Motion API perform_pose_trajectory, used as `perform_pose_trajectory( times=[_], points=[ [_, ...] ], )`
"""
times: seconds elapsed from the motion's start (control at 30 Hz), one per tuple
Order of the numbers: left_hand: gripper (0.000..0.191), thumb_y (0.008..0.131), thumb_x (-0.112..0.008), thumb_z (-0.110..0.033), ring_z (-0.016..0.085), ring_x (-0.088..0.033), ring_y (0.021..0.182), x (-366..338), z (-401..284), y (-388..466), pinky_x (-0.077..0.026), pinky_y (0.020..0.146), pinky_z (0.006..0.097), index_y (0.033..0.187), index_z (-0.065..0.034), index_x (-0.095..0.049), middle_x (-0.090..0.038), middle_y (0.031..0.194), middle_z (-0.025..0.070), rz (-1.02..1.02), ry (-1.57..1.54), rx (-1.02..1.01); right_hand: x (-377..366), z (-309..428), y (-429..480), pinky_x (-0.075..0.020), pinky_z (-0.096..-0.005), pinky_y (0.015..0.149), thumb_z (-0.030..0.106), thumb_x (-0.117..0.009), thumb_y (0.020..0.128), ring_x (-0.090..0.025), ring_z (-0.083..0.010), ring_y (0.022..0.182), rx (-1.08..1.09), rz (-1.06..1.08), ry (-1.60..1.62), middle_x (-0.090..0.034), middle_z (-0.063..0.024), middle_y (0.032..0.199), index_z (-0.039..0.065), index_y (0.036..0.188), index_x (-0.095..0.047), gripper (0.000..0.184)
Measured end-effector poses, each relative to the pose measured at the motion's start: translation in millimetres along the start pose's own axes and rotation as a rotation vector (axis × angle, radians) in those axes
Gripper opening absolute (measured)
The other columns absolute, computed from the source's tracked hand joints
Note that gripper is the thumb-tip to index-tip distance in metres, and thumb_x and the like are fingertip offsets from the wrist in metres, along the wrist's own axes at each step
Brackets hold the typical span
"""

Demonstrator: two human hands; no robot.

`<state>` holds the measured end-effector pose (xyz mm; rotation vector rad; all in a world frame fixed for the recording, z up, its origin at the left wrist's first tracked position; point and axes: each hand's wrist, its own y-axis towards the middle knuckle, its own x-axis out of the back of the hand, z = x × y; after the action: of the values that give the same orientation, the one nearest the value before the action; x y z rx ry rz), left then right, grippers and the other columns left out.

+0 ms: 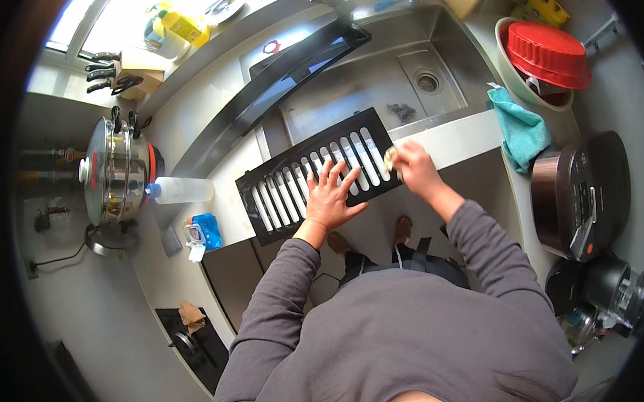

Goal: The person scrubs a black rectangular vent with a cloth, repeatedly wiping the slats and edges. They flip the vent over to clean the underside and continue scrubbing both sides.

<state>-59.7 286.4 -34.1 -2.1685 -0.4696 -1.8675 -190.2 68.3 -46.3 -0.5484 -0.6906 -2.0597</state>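
A black slotted panel [252, 219] lies tilted across the counter's front edge and the near rim of the steel sink [344, 88]. My left hand [330, 198] rests on its slats with the fingers spread, holding nothing. At the panel's right end my right hand [416, 168] pinches a crumpled pale cloth or wipe [390, 160] against the edge. Behind the panel, a long glossy black panel [275, 80] spans from the counter to the sink's left part. A dark scouring pad [402, 111] lies in the sink near the drain.
A clear bottle with blue cap [183, 190] and a blue wipes pack [210, 231] stand left, near a steamer pot [108, 171]. A knife block [139, 77] sits behind. Right are a teal cloth [519, 125], a red basin [545, 55] and a rice cooker [561, 203].
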Motion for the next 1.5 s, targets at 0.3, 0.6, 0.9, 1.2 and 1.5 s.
perform_pose_trajectory(
  times=[0.3,0.6,0.9,1.2,1.5],
  points=[
    [0.083,0.067,-0.075,-0.062,0.031,-0.032,0.143,0.2,1.7,0.3,-0.027,0.108,0.0594,0.142,-0.0344,-0.051,-0.042,0.147,0.0074,-0.036,-0.022,0.003,12.7,-6.8,-2.3,-0.0471,-0.0426,0.077,0.000,-0.065,0.079,-0.056,-0.0358,0.088,0.034,0.084,0.036,-0.056,-0.0126,0.086,0.003,0.079,-0.057,0.009],
    [0.089,0.058,-0.082,-0.054,0.029,-0.035,0.141,6.3,4.8,3.2,-0.031,0.106,0.0621,0.140,-0.0374,-0.051,-0.042,0.149,0.0062,0.010,-0.054,0.006,-14.8,-32.2,92.1,-0.0492,-0.0374,0.070,-0.003,-0.069,0.075,-0.061,-0.0315,0.077,0.014,0.095,0.150,-0.057,-0.0132,0.082,0.000,0.077,-0.059,0.011],
    [0.095,0.053,-0.086,-0.048,0.031,-0.034,0.142,9.4,5.6,3.7,-0.026,0.111,0.0645,0.140,-0.0371,-0.052,-0.041,0.149,0.0064,0.031,-0.100,0.018,-15.0,-26.2,89.6,-0.0496,-0.0406,0.072,-0.001,-0.068,0.077,-0.060,-0.0345,0.079,0.038,0.039,0.091,-0.058,-0.0134,0.084,0.000,0.076,-0.058,0.010],
    [0.094,0.052,-0.087,-0.045,0.031,-0.032,0.143,9.3,5.8,2.7,-0.023,0.112,0.0649,0.139,-0.0368,-0.053,-0.043,0.148,0.0078,0.035,-0.126,0.024,-33.4,-36.6,132.2,-0.0504,-0.0397,0.071,-0.003,-0.069,0.073,-0.061,-0.0343,0.079,0.004,0.092,0.094,-0.059,-0.0138,0.082,0.000,0.076,-0.058,0.012],
    [0.095,0.059,-0.084,-0.052,0.030,-0.028,0.146,6.0,6.8,0.7,-0.022,0.113,0.0656,0.145,-0.0390,-0.045,-0.036,0.154,0.0054,0.092,-0.080,0.036,-17.2,-31.8,138.7,-0.0520,-0.0274,0.083,0.004,-0.066,0.093,-0.062,-0.0113,0.091,-0.434,0.091,0.954,-0.063,-0.0026,0.096,0.005,0.108,-0.065,0.015]
  ],
)
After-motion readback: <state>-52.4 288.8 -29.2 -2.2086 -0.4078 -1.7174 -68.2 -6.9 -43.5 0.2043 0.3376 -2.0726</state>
